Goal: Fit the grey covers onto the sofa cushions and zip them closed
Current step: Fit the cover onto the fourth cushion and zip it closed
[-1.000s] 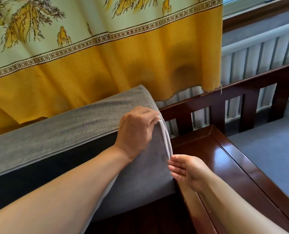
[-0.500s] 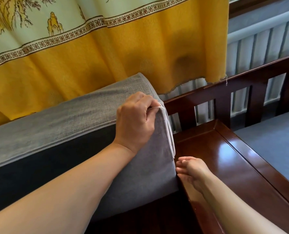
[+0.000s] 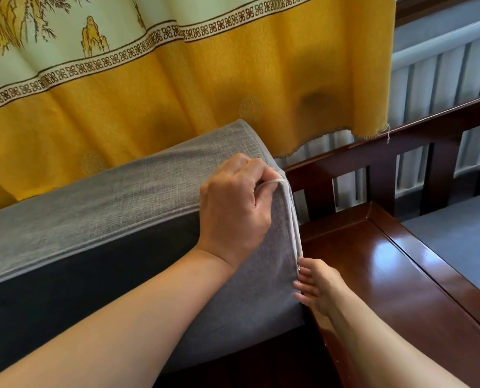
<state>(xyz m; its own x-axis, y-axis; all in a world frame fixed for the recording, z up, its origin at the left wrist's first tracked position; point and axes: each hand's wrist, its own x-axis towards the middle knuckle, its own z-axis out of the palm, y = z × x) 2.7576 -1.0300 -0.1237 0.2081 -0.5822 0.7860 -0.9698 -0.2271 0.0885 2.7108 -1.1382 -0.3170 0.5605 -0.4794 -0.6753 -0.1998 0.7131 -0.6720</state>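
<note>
Far left: dark cushion (image 3: 65,289) lying long across the lower half of the view, partly exposed below the grey cover (image 3: 107,203), which wraps its top face and hangs down over the right end. White piping along the cover's lower edge, running from the left border toward the middle. Behind: yellow curtain (image 3: 177,88) with a patterned border band and a pale printed upper part, hanging down to touch the cover's back edge.

Centre: left hand (image 3: 233,208) reaching over the cushion's upper right corner, fingers curled and gripping the cover's white-piped edge there (knuckles up, fingertips tucked under the fabric). Two white edges of the opening (image 3: 293,222) dropping close together from that grip down the cushion's right end.

Just right and lower: right hand (image 3: 318,287) at the foot of those white edges, fingertips touching the cover's corner seam, a small metallic glint beside them (possibly the zip pull; too small to tell). Fingers only lightly bent; whether pinching anything, cannot tell.

Right: glossy dark wooden armrest (image 3: 387,275) under the right forearm, slatted wooden back rail (image 3: 401,152) behind, white radiator (image 3: 443,71) beyond the slats, and a blue-grey seat pad (image 3: 463,233) at the far right edge.
</note>
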